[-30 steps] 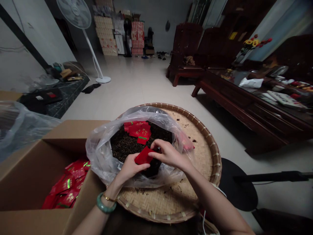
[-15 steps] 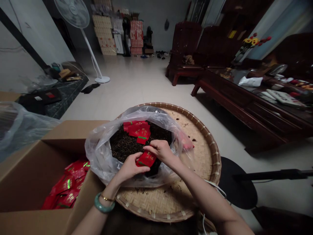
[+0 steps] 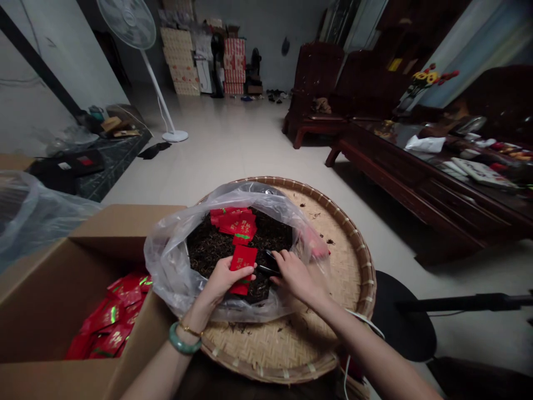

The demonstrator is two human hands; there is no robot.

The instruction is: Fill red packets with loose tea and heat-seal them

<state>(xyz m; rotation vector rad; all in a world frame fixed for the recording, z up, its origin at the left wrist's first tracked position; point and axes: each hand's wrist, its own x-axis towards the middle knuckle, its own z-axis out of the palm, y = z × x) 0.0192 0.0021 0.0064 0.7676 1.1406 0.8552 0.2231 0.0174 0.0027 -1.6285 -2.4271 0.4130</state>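
My left hand (image 3: 226,276) is closed round a small red packet (image 3: 244,258) with gold lettering, held upright over the tea; red also shows below my fingers. To its right, my right hand (image 3: 293,272) grips a dark, shiny tool (image 3: 268,270) whose slim parts point left toward the packet; its exact kind is unclear. Under both hands lies dark, twisted loose-leaf tea (image 3: 208,250) in an open clear plastic bag (image 3: 166,244). More red packets (image 3: 235,221) rest on the tea toward the back.
The bag sits on a round woven bamboo tray (image 3: 345,266) with stray leaves on it. At left stands an open cardboard box (image 3: 37,300) holding several red packets (image 3: 112,316). A black stand base (image 3: 403,316) is at right, and a white cable (image 3: 366,318) runs by the tray.
My right hand has left the packet, moved right and now holds the dark tool. The packet in my left hand has turned more upright and sits slightly higher.
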